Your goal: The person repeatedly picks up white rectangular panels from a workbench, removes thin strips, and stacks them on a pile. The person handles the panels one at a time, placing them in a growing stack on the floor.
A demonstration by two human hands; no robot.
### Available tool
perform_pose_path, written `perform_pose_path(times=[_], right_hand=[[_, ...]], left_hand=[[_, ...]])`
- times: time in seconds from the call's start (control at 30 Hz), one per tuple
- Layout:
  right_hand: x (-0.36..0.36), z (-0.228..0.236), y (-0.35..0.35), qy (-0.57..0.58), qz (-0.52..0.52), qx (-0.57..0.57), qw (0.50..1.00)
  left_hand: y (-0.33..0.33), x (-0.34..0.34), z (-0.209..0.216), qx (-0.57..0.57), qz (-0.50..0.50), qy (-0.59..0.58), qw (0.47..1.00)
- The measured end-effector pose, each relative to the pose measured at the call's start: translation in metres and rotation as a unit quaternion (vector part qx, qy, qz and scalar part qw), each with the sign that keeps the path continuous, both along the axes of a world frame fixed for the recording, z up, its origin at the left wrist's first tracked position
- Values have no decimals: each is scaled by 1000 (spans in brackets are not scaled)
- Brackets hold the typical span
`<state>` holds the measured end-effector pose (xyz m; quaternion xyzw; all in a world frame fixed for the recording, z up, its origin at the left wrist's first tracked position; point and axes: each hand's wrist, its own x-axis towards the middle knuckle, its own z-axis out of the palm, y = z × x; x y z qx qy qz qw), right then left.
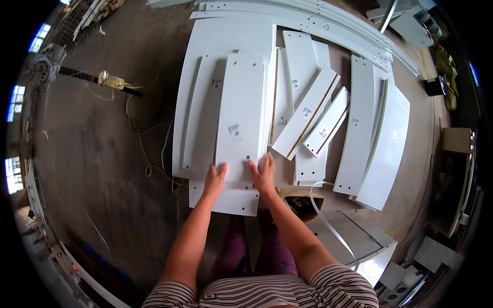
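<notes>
- Across the near end of a long white panel (the uppermost piece of its pile), two bare hands are placed, one at each long edge; the panel lies lengthwise away from the person, with holes near its ends and a label on its face.
- Left hand: thumb on the top face, other fingers at the left edge, pinching the panel's side.
- Right hand: thumb near the right corner, other fingers slightly spread along the edge (whether they grip cannot be told).
- Beneath: further white boards, including a large white sheet that extends to the left, and a lower board projecting toward the person.
- Right of the pile: two grooved strips, one longer and one shorter, lying aslant over other boards; farther right, a holed board beside a broad glossy panel.
- Far side: long narrow boards, lying crosswise.
- Near side: an open cardboard box and a curving white strap.
</notes>
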<state>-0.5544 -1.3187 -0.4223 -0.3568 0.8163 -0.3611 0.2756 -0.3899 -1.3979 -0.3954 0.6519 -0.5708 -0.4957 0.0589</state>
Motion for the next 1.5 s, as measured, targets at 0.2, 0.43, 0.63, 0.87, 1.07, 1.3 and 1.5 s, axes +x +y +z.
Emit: perform_pose_path(times=[0.2, 0.43, 0.63, 0.87, 1.07, 1.3, 1.5], right_hand=[[-25, -21, -29, -23, 43, 106, 993], [-22, -15, -31, -66, 30, 121, 990], [-28, -12, -31, -74, 33, 106, 991], [-34, -8, -27, -61, 41, 111, 991], [28, 45, -11, 84, 35, -49, 995], [102, 24, 20, -428, 83, 133, 890], [103, 77, 9, -272, 58, 82, 957]], left_hand=[[-52, 24, -42, -231, -39, -234, 944], [-51, 54, -28, -52, -135, -291, 946], [-47, 78, -38, -147, -124, -265, 945], [-23, 152, -32, -150, -142, -268, 941], [66, 193, -59, 51, 122, 32, 991], [93, 175, 27, 42, 118, 90, 988], [104, 144, 78, -43, 86, 71, 993]])
